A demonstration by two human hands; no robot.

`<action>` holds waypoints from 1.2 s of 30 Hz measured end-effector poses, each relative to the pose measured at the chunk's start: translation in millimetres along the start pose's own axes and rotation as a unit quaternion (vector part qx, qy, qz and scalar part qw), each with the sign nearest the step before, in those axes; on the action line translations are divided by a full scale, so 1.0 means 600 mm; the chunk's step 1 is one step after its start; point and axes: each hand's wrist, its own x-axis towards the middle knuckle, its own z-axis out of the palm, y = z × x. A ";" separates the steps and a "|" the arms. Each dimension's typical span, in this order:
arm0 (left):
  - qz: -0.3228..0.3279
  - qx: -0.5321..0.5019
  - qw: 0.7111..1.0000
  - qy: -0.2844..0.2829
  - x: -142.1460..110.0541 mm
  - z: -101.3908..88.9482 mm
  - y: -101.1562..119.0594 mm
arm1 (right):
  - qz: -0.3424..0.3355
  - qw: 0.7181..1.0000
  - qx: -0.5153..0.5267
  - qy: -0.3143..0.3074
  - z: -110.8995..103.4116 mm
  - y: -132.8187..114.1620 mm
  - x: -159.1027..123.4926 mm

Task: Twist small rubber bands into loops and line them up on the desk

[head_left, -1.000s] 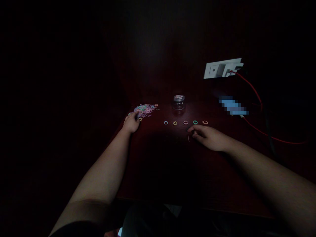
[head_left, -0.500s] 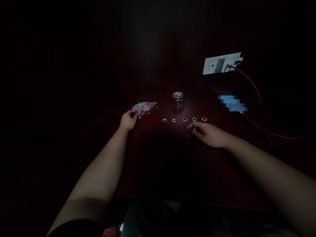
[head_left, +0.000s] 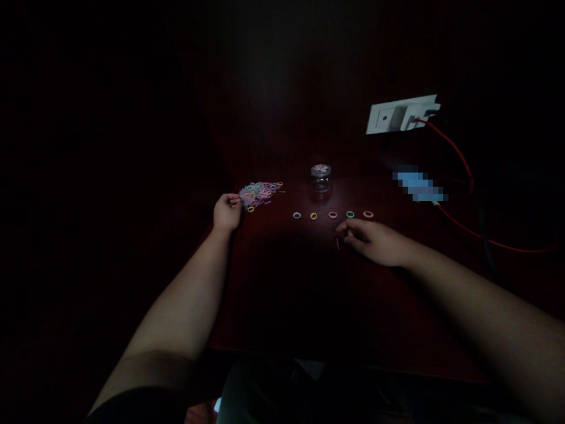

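Observation:
My left hand (head_left: 228,213) is at the left edge of a pile of small colourful hair ties (head_left: 260,193). Its fingers are curled in, and whatever they pinch is too small and dark to make out. My right hand (head_left: 373,240) rests on the table with fingers loosely bent and the thumb apart from them, holding nothing I can see. Just below its fingertips lies a thin pinkish strand (head_left: 338,243). Beyond it several hair ties form a row: a blue one (head_left: 296,212), a yellow one (head_left: 313,219), a pink one (head_left: 332,218), a green one (head_left: 350,218) and a peach one (head_left: 368,217).
A clear lidded jar (head_left: 320,178) stands behind the row on the dark red table (head_left: 282,294). To the right are a blurred-out bluish object (head_left: 419,184) and a red cable (head_left: 463,231). A white wall socket (head_left: 384,119) holds a plugged-in charger (head_left: 412,118).
My left hand has drawn back from over the pile to its left edge, its fingers curling in. My right hand stays almost in place. The view has shifted slightly.

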 end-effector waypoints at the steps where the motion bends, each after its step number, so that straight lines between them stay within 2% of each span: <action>1: 0.002 -0.001 1.000 0.001 0.000 0.000 -0.001 | 0.000 1.000 0.001 0.000 0.000 -0.001 0.000; 9: 0.053 0.018 0.998 -0.034 -0.002 0.000 0.002 | 0.001 1.000 0.008 0.003 0.000 -0.003 0.000; 15: 0.095 0.142 0.984 -0.048 -0.013 -0.009 0.021 | -0.004 1.000 0.008 0.003 0.001 -0.002 0.001; 18: 0.125 0.172 0.976 -0.055 -0.018 -0.001 0.037 | -0.004 1.000 0.011 0.004 0.001 -0.001 0.001; 22: 0.181 0.222 0.952 -0.107 -0.024 0.024 0.058 | -0.003 1.000 0.020 0.008 0.002 -0.001 0.002; 25: 0.163 0.272 0.935 -0.159 -0.025 0.038 0.066 | 0.001 1.000 0.028 0.008 0.003 0.000 0.003; 28: 0.162 0.290 0.926 -0.181 -0.023 0.040 0.064 | 0.002 1.000 0.024 0.013 0.004 0.002 0.004; 36: 0.210 0.266 0.922 -0.189 -0.023 0.042 0.049 | 0.004 0.999 0.029 0.027 0.004 0.005 0.007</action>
